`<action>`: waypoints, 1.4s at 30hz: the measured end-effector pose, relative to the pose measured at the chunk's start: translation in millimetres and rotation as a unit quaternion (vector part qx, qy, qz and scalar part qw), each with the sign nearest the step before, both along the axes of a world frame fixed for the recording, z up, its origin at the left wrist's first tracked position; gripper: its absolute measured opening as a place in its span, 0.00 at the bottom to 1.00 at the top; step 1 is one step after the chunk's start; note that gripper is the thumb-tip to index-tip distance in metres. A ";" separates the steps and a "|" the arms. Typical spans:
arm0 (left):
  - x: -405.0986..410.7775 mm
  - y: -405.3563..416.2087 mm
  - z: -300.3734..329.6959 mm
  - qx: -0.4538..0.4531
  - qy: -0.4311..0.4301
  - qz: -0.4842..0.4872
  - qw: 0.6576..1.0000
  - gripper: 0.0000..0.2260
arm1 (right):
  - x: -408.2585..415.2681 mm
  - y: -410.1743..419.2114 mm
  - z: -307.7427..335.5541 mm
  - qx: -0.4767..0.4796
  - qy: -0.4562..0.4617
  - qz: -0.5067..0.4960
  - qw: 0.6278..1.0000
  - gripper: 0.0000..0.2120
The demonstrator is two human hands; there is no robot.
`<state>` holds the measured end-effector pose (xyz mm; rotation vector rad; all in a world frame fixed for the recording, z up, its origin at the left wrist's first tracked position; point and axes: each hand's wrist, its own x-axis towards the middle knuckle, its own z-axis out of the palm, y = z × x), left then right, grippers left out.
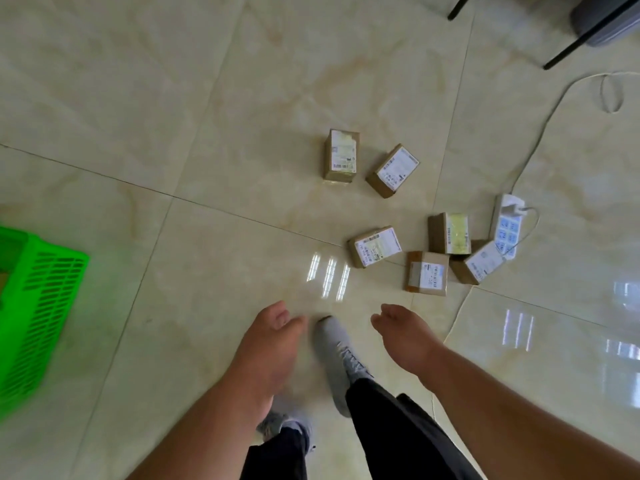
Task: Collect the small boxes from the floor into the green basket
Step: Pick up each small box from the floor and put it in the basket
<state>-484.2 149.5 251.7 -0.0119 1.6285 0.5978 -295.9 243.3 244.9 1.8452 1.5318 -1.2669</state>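
Note:
Several small brown cardboard boxes with white labels lie on the tiled floor ahead and to the right: one at the back (341, 155), one beside it (393, 170), one nearer (374, 246), another (427, 273), and two more (449, 233) (476, 262) by a power strip. The green slatted basket (33, 306) stands at the far left edge, partly cut off. My left hand (273, 337) and my right hand (403, 332) hang low in front of me, fingers loosely apart, holding nothing, well short of the boxes.
A white power strip (506, 223) with a plugged charger and a white cable (554, 109) lies right of the boxes. Dark chair legs (585, 36) stand at the top right. My grey shoe (337, 355) steps forward between my hands.

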 end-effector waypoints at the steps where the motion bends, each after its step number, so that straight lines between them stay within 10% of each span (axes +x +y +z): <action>1: 6.7 1.5 -0.8 -0.002 -0.002 -0.002 1.000 0.31 | 5.6 5.6 -3.1 0.008 -0.003 0.016 1.000 0.10; 11: 122.4 49.1 -69.8 -0.029 -0.042 0.118 0.992 0.37 | 51.9 113.8 -84.6 -0.010 -0.024 0.084 0.996 0.21; 16: 185.8 106.0 -133.3 -0.072 -0.095 0.257 0.959 0.22 | 73.0 179.4 -143.3 -0.009 -0.026 0.186 0.982 0.24; 31: 249.8 214.9 -307.4 -0.076 -0.182 0.441 0.875 0.19 | 57.0 257.9 -306.3 0.014 -0.055 0.548 0.834 0.24; 42: 197.0 163.0 -243.1 -0.005 -0.063 0.346 0.936 0.16 | 42.2 224.4 -236.8 -0.053 0.070 0.379 0.921 0.18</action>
